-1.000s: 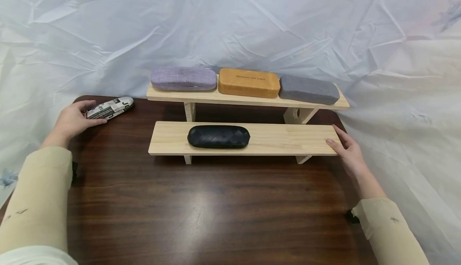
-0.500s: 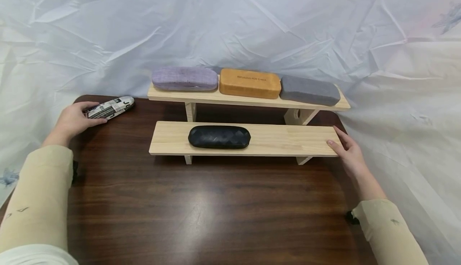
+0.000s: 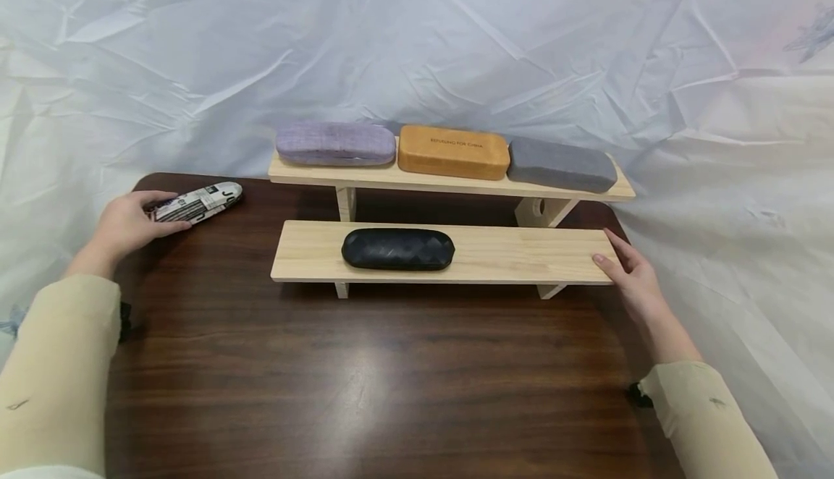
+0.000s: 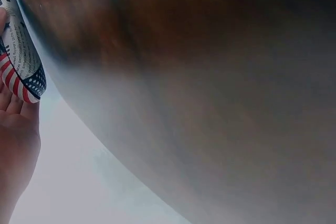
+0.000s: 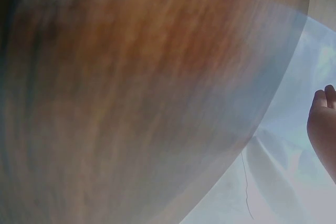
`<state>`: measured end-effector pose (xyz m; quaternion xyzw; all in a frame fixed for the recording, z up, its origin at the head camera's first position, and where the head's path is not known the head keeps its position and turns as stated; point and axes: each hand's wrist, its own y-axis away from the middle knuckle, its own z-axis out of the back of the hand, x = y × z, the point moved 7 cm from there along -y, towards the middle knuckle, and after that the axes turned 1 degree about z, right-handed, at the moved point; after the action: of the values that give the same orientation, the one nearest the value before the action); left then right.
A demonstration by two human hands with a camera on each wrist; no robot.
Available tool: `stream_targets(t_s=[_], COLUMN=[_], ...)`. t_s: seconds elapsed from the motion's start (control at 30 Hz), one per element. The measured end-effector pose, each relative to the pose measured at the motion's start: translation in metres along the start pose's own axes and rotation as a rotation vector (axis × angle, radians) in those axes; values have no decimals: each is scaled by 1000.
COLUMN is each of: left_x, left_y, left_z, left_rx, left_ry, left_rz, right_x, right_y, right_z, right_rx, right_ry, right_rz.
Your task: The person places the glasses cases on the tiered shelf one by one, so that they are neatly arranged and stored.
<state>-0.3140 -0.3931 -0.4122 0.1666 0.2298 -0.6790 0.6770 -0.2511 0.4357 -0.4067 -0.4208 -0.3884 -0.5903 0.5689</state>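
Observation:
My left hand (image 3: pixel 124 227) grips the near end of a newspaper-print glasses case (image 3: pixel 202 204) at the table's far left; its flag pattern of stars and stripes shows in the left wrist view. At the right, my right hand (image 3: pixel 635 280) holds the end of the lower wooden shelf (image 3: pixel 508 255), thumb on top. A black glasses case (image 3: pixel 397 249) lies on that shelf, left of its middle. Behind it, the upper shelf (image 3: pixel 371 175) bears a purple glasses case (image 3: pixel 335 143), an orange glasses case (image 3: pixel 454 152) and a grey glasses case (image 3: pixel 562 164) in a row.
The dark wooden table (image 3: pixel 365 378) extends in front of the shelves. White plastic sheeting (image 3: pixel 417 37) hangs behind and down both sides, close to the table's edge. Support legs (image 3: pixel 547 210) stand beneath the shelf boards.
My left hand and the newspaper-print glasses case have shifted slightly nearer to me, and the left forearm has moved left. My right hand stays at the shelf's end.

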Motion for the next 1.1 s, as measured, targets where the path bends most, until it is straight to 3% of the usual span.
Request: stream_targets(t_s=[0.23,0.47,0.63,0.8,1.1], left_x=[-3,-20,-33,-53,-104], left_y=[13,31,44,59,86], left_z=[4,10,17,23,28], left_rx=[-53,-86,-105,-126,-167], left_ry=[20,73,72,65,120], left_rz=[-7,-26,-79,-128,-238], right_x=[-1,0,1,1,1], right_y=[1,2,2,2,2], right_z=[-1,0,-1,-1,-1], right_rx=[-8,-6,3,5,1], right_ry=[-38,-39,-20,-23,-41], right_rz=[5,10,8,13,28])
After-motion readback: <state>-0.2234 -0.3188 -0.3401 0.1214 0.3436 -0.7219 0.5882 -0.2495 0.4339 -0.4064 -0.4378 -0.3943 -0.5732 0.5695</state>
